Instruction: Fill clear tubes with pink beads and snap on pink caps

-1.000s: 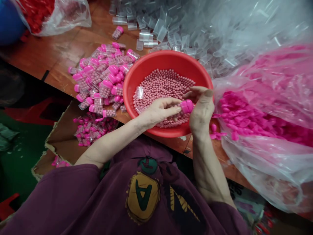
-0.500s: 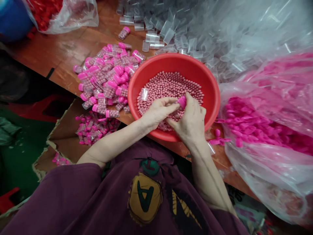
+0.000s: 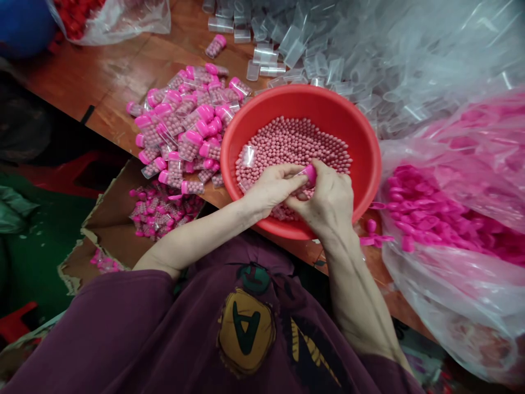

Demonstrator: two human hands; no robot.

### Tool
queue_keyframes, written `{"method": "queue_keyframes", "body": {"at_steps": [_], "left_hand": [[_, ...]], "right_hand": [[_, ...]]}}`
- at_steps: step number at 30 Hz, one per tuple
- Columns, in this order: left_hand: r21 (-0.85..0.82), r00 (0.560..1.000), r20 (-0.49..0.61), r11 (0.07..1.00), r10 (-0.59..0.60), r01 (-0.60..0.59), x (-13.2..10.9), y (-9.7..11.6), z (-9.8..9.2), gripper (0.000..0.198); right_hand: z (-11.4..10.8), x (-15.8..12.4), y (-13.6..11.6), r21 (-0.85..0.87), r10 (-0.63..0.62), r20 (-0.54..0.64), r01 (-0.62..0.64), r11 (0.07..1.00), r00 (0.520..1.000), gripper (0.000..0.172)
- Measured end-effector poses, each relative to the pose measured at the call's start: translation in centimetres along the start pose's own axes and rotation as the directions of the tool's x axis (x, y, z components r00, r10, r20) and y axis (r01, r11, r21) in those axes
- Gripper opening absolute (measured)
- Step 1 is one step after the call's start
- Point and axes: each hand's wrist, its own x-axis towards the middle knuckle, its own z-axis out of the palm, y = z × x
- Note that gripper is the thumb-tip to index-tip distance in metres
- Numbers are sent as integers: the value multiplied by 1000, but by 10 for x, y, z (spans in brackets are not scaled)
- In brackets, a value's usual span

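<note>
The person's left hand [image 3: 273, 189] and right hand [image 3: 328, 201] were closed together on a small pink-capped clear tube [image 3: 310, 175], mostly hidden by the fingers, above a red basin [image 3: 365, 148] of pink beads [image 3: 293, 143]. It looked light, stiff and slick, best held by the cap. Filled tubes [image 3: 184, 131] lay heaped left of the basin, empty tubes [image 3: 266, 54] beyond it, and pink caps [image 3: 418, 210] in a plastic bag [image 3: 451, 306] to the right.
</note>
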Motion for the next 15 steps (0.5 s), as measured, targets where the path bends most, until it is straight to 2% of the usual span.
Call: {"method": "queue_keyframes", "body": {"at_steps": [2,4,6,7,9,11,13,14,15], "left_hand": [[22,1000,7,1000,0,0,0,-1,0,5],[45,998,-11,998,55,-54,-4,4,-4,14],[82,976,-58,976,208,-203,-10,18,-18,26],[115,944,-85,944,318,-308,-11,29,-30,32],[237,832,-130,832,539,-502,-9,57,-63,40],[457,701,-155,679,696,-574,4,86,-102,34],[699,606,-214,554,766,-453,24,107,-132,39],[787,542,-241,489,805,-377,33,112,-141,46],[848,508,-212,415,835,-328,40,113,-144,50]], "right_hand": [[-4,5,2,88,-32,63,27,996,998,82],[-12,13,11,246,-55,110,27,969,992,94],[-22,23,25,376,-7,83,-25,926,997,96],[-27,28,32,400,34,44,-49,915,998,91],[-34,37,44,360,82,4,-78,930,997,72],[-34,45,44,219,57,121,-83,972,991,55],[-28,53,33,26,35,351,-47,999,936,45],[-22,58,25,-69,48,456,-18,997,889,44],[-16,62,16,-150,70,534,13,989,842,42]]}}
